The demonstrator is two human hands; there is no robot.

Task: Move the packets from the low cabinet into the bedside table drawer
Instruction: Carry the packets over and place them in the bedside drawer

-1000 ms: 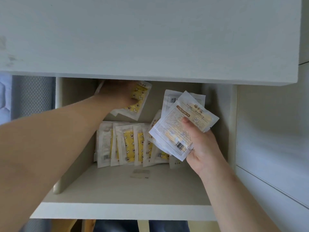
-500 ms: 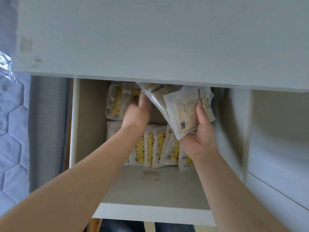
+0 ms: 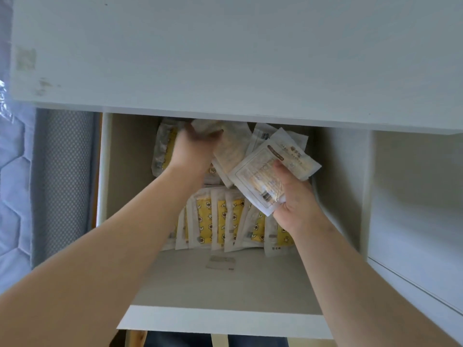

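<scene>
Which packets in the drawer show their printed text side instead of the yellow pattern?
The stack held in the right hand: its top packet faces up white with printed text and a barcode, while the standing row shows yellow patterned fronts.

Both hands (image 3: 295, 199) on drawer packets (image 3: 270, 171)

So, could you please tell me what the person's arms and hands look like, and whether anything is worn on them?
Both forearms are bare for as far as the frame shows: no sleeves or cuffs. The left hand and right hand wear no gloves, and no watch, bracelet or ring is visible. The left hand's fingertips are motion-blurred, so small details there cannot be told.
</scene>
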